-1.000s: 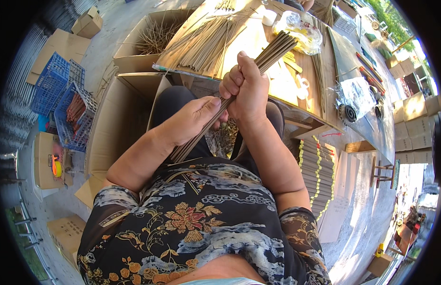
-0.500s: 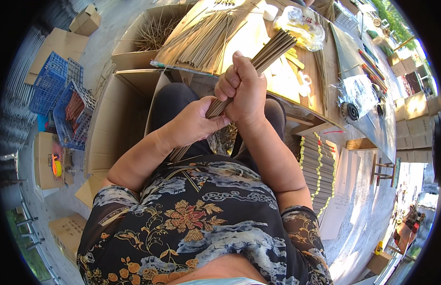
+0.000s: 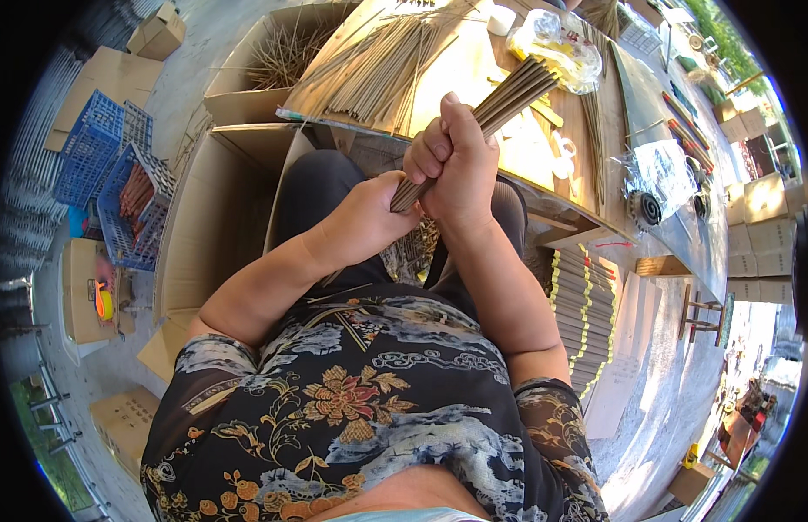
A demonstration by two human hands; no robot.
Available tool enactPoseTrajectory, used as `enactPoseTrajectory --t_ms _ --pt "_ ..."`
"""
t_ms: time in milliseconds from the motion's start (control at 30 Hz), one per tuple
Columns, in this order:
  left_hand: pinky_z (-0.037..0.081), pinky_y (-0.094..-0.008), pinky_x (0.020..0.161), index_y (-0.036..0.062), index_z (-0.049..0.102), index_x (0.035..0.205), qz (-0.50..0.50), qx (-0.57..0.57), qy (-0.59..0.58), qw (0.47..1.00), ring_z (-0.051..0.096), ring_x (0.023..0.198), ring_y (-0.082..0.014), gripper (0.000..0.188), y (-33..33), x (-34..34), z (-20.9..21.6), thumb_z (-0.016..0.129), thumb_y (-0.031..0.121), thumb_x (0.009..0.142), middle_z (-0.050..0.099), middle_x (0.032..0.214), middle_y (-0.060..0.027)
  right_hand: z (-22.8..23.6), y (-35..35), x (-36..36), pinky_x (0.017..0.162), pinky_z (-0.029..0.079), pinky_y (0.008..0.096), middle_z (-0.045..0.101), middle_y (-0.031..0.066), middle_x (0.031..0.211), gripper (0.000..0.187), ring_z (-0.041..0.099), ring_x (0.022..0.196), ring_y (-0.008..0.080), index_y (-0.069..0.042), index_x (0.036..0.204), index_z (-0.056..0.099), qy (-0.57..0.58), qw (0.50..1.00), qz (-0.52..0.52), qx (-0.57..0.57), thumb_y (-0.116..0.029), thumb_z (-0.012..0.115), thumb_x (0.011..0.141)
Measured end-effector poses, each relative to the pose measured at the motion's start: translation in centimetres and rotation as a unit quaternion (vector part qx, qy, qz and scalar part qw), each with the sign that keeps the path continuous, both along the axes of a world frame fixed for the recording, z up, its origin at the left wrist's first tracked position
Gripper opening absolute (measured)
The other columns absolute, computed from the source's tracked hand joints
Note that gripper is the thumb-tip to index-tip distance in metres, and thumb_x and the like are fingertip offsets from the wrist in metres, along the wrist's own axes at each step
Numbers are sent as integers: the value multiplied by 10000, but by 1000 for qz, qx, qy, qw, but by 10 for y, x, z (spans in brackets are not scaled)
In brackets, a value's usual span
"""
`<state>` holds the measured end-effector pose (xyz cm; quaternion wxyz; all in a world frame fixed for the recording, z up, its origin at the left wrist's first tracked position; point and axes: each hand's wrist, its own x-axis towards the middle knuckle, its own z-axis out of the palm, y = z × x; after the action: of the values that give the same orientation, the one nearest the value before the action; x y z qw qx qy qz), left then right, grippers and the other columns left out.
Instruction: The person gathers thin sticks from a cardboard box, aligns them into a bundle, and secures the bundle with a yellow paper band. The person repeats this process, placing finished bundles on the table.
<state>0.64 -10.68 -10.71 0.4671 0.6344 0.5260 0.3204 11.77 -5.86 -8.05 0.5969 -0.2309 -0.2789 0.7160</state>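
Clenching brown stick bundle (image 3: 517,94) angled lengthwise toward wooden table (image 3: 460,74), right hand (image 3: 458,163) is nearer table, left hand (image 3: 367,219) grasping bundle farther off.

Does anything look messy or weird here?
The thin sticks in the cardboard box left of the table lie tangled, pointing every way. That looks odd because the bundle in the right hand is neatly lined up.

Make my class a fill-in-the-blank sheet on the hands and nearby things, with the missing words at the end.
1. Of the left hand and right hand, the ____ one is nearer the upper end of the held sticks.
2. The plastic crates at the far left are coloured ____.
3. The open cardboard box nearest the person stands on their ____ side.

Missing words: right; blue; left.
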Motion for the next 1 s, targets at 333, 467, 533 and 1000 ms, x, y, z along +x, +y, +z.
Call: enactPoseTrajectory --t_ms 333,467,533,1000 --pt "315 -157 402 41 463 855 -49 -179 -261 947 389 451 -44 334 -15 -13 6 373 353 929 460 622 -16 -1 -2 1 356 276 242 288 -30 486 289 276 375 89 -126 612 353 13 998 21 -53 -213 457 867" --pt "310 -156 399 45 453 870 -34 -165 -238 957 369 439 -47 400 -19 -10 5 315 414 935 436 608 -10 -4 -2 -1 359 283 247 287 -30 481 289 281 375 90 -125 615 358 9 997 38 -69 -219 458 869" --pt "304 -156 397 46 454 871 -31 -182 -242 953 361 438 -45 393 -19 -10 4 314 408 936 433 611 -9 -5 1 -1 362 288 250 290 -29 481 289 283 376 92 -125 617 360 7 996 47 -74 -225 460 869" --pt "299 -154 383 56 464 897 28 -133 -222 966 361 446 -35 354 18 -24 -14 356 392 929 431 618 0 -10 126 48 681 460 297 584 110 785 414 566 698 179 24 1036 485 -144 966 -167 136 -351 514 864"
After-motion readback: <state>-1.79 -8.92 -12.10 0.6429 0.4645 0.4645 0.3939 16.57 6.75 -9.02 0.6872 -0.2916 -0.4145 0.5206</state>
